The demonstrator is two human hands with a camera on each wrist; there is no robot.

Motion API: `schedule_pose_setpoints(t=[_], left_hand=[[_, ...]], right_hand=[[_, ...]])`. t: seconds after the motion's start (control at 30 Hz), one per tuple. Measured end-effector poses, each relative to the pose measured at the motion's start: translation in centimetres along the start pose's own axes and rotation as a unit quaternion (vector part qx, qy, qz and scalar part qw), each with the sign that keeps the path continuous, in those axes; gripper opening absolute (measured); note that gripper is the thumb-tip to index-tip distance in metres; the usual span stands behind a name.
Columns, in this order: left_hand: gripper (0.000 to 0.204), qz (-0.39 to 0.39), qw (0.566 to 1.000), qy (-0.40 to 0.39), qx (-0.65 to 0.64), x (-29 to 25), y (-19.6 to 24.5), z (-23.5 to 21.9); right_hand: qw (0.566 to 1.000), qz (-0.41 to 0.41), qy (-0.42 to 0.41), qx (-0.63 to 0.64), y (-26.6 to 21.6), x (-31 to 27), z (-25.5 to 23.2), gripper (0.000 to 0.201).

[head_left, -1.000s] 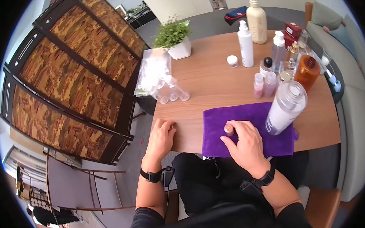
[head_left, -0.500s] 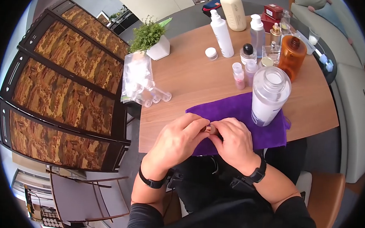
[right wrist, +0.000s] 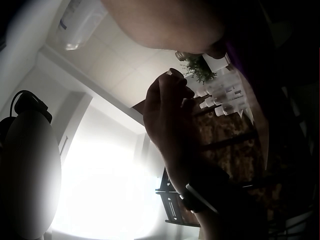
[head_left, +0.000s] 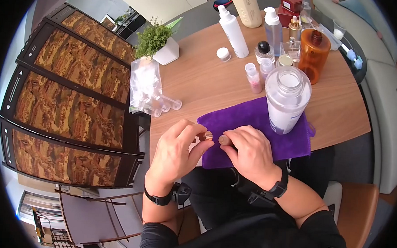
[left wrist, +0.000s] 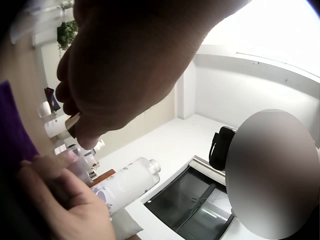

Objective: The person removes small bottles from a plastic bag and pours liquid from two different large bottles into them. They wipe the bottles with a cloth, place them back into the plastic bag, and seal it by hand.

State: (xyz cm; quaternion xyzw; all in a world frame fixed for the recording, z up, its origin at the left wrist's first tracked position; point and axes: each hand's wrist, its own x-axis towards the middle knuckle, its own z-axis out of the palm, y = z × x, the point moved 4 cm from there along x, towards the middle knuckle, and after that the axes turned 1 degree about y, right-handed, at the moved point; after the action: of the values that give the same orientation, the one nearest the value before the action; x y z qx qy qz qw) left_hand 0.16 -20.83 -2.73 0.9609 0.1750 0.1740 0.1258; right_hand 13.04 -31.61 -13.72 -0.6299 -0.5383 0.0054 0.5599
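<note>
In the head view my left hand (head_left: 173, 151) pinches a small copper-coloured cylinder (head_left: 207, 136) with a shiny end, between thumb and fingers. My right hand (head_left: 250, 148) grips a small brownish cylinder (head_left: 224, 140) whose round end faces the left hand. A short gap parts the two pieces, which hang over the purple towel (head_left: 221, 120). Most of the right piece is hidden by the fingers. A large clear bottle (head_left: 287, 99) with no cap stands on the towel, beyond the right hand. The left wrist view shows the left hand (left wrist: 120, 65) dark and close.
Behind the towel stand an amber bottle (head_left: 314, 56), a white spray bottle (head_left: 233, 32), small pink bottles (head_left: 253, 77) and a white jar (head_left: 223, 54). At the table's left lie a clear bag (head_left: 145, 79) with small empty bottles and a potted plant (head_left: 166, 51).
The left hand has come from the table's left edge to meet the right hand at the small cylinder. Now the hands have drawn apart, each with one piece.
</note>
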Motion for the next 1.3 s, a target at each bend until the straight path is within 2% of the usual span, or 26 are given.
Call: schedule_pose_setpoints(t=[0.2,0.3,0.37,0.43,0.5,0.57,0.63,0.67,0.77,0.9,0.97,1.0,1.03,1.1,1.13,1.23,1.3], left_hand=[[0.026,-0.044,0.999,-0.012,-0.021,-1.7,-1.2,1.1],[0.024,-0.089,0.995,0.019,-0.04,-2.4,-3.1,2.7],[0.024,-0.125,0.989,0.069,-0.035,-2.2,-4.4,3.9],[0.025,-0.117,0.99,0.074,-0.03,-1.4,-4.8,4.6],[0.027,-0.093,0.988,0.124,0.005,-0.7,-5.4,5.1],[0.026,-0.106,0.983,0.146,0.026,-0.9,-6.1,4.8],[0.024,-0.15,0.978,0.124,0.071,-1.8,-7.5,4.5],[0.024,-0.187,0.974,0.088,0.089,-2.5,-7.9,4.4],[0.027,-0.152,0.981,0.082,0.093,-4.4,-9.3,5.6],[0.031,-0.17,0.974,0.137,0.052,-5.0,-7.6,4.7],[0.034,-0.253,0.951,0.175,0.029,-6.0,-5.9,3.5],[0.036,-0.285,0.947,0.15,0.011,-6.7,-5.5,3.6],[0.036,-0.284,0.947,0.151,0.007,-7.3,-4.7,4.0],[0.034,-0.259,0.962,0.04,0.077,-7.9,-2.5,6.0],[0.035,-0.268,0.958,0.073,0.073,-7.7,-1.5,6.3],[0.033,-0.248,0.968,0.041,0.0,-7.5,-1.5,8.0],[0.029,-0.222,0.972,0.069,-0.036,-6.8,-1.0,8.0]], right_hand=[[1.0,0.009,-0.003,0.002,0.2,-0.2,0.0,0.024],[1.0,0.01,0.018,0.019,0.2,-0.1,-0.2,0.025],[0.999,0.003,0.026,0.02,0.2,-0.1,-0.3,0.026],[0.999,-0.006,0.032,0.022,0.1,-0.1,-0.4,0.027],[0.999,0.005,0.039,0.015,0.3,-0.2,-0.4,0.027],[0.999,-0.005,0.036,0.012,0.1,-0.1,-0.5,0.026],[0.999,0.0,0.041,-0.003,0.1,-0.1,-0.6,0.026],[0.999,-0.003,0.039,-0.005,0.2,0.0,-0.6,0.026],[1.0,0.0,0.029,-0.005,0.2,-0.2,-0.4,0.027],[1.0,-0.005,0.019,-0.019,-0.2,0.0,-0.3,0.029],[1.0,-0.001,0.016,-0.025,-0.2,0.0,-0.3,0.03],[1.0,0.0,0.018,-0.02,-0.1,0.0,-0.2,0.031],[1.0,0.003,0.021,-0.018,-0.1,0.0,-0.3,0.031],[1.0,0.006,0.012,-0.02,-0.2,0.1,-0.4,0.032],[1.0,0.009,0.004,-0.016,-0.2,0.1,-0.4,0.033],[0.999,0.013,-0.015,-0.028,-0.2,0.4,-0.5,0.034],[0.999,0.013,-0.017,-0.029,-0.2,0.3,-0.5,0.033]])
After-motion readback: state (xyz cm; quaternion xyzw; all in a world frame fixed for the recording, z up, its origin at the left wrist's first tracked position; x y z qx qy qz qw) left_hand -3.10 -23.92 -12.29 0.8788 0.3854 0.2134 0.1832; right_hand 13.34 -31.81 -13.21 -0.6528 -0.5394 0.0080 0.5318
